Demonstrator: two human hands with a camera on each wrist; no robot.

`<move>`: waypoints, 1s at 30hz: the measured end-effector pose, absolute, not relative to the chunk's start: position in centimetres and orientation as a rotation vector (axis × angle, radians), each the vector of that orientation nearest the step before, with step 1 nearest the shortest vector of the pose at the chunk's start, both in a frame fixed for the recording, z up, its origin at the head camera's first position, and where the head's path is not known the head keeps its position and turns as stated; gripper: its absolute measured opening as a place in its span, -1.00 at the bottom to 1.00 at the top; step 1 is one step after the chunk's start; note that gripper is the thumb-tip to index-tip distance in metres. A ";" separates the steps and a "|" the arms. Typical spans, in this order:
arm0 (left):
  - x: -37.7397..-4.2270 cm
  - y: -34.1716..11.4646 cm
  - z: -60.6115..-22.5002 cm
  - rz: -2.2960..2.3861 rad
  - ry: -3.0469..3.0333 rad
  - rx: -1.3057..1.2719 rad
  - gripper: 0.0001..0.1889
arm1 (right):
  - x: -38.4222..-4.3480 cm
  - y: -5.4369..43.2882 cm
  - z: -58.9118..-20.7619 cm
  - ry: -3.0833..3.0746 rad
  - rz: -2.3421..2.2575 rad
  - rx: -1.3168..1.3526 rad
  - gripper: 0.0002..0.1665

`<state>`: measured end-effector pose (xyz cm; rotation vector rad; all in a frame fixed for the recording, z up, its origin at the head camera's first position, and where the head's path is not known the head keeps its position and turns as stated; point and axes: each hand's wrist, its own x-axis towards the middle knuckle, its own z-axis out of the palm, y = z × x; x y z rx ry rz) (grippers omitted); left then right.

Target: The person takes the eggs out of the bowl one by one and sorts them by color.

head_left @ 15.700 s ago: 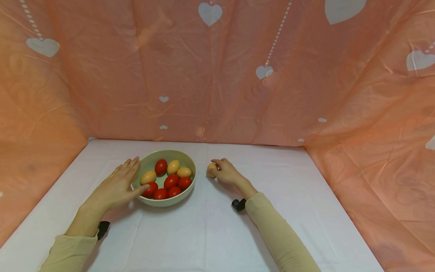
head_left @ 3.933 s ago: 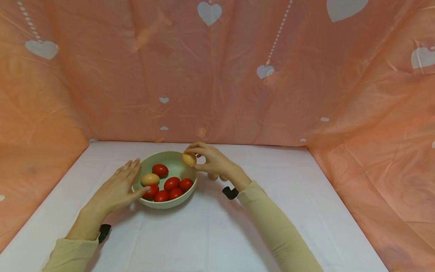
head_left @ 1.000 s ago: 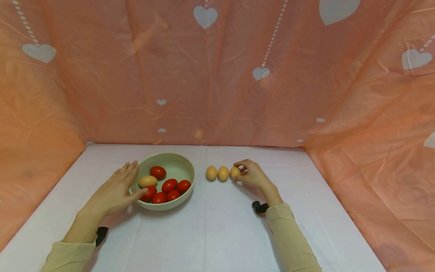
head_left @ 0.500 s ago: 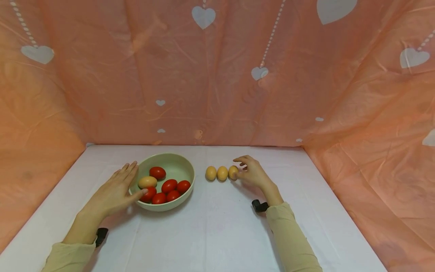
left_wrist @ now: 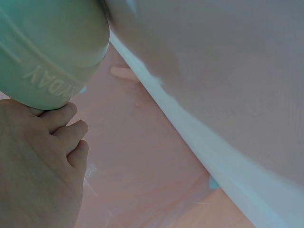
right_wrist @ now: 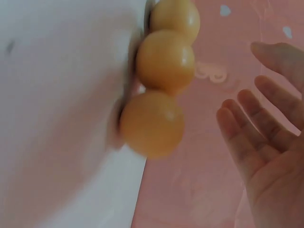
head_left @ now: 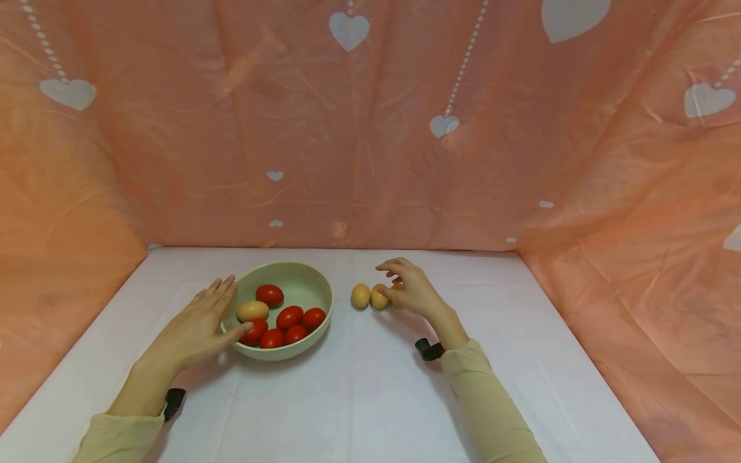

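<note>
The left hand [head_left: 193,325] is resting spread against the bowl [head_left: 283,352]; the right hand [head_left: 413,289], fingers loosely parted, is hovering near yellow eggs [right_wrist: 165,61] lying right of the bowl — probably light, slippery, wanting mid-side pinching.

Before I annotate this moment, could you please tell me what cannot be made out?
Head: most of the rightmost yellow oval, behind the right hand.
Left wrist: inside of the bowl, hidden by its wall.
Right wrist: the topmost yellow oval, cut off by the top edge.

On our table [head_left: 347,411], we have eggs [head_left: 269,295] in a bowl [head_left: 307,287], three more eggs [head_left: 360,296] to its right, a curtain [head_left: 370,154] behind all.
</note>
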<state>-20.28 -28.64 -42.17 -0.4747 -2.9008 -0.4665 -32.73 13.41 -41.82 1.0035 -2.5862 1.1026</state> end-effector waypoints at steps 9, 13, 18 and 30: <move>-20.4 -28.7 -42.1 -0.453 -2.912 -0.474 0.02 | -32.5 9.8 -40.7 -2.492 1.086 1.221 -0.53; -20.5 -28.7 -42.1 -0.446 -2.901 -0.482 0.02 | -32.4 8.2 -39.9 -2.485 1.045 1.279 -0.54; -20.5 -28.7 -42.2 -0.444 -2.893 -0.491 0.02 | -32.2 6.1 -39.1 -2.530 1.010 1.327 -0.53; -20.5 -28.7 -42.2 -0.447 -2.913 -0.476 0.01 | -32.5 0.4 -38.2 -2.608 0.907 1.624 -0.52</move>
